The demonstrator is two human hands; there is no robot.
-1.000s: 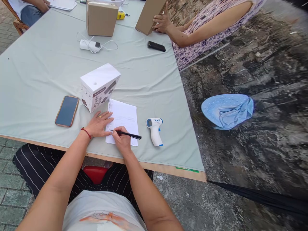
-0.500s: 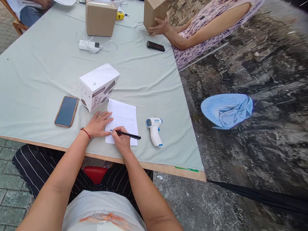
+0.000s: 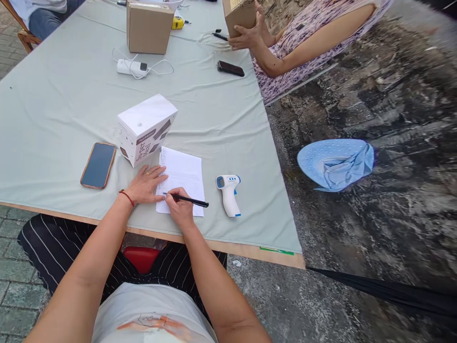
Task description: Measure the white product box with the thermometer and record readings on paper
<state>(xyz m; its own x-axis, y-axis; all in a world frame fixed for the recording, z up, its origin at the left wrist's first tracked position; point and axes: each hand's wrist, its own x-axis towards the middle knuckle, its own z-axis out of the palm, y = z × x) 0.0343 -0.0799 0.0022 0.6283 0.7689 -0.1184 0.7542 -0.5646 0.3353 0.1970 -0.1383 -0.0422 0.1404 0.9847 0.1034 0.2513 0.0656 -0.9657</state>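
Observation:
A sheaf of white paper (image 3: 182, 164) lies on the cloth in front of me, with lines of small writing down its left side. My left hand (image 3: 144, 185) rests flat with fingers spread, their tips on the paper's left edge. Closed around a black pen (image 3: 194, 201), my right hand (image 3: 180, 209) sits on the lower part of the sheet, the pen tip against the paper. Just beyond the paper stands a white printed box (image 3: 148, 126). To its left lies a phone (image 3: 98, 165) in a brown case. A white and blue infrared thermometer (image 3: 229, 195) lies right of the paper.
A pale green cloth (image 3: 71, 114) covers the table. Farther back are a cardboard box (image 3: 148, 29), a white device with a cable (image 3: 130, 67) and a black object (image 3: 230, 68). At right, another person's hands (image 3: 248, 37) hold a second carton (image 3: 240, 18). A blue hat (image 3: 335, 164) lies beyond the edge.
The other person's carton has shifted right and tilted, uncovering a dark pen-like object on the cloth. My hands, the pen and the paper stay in place.

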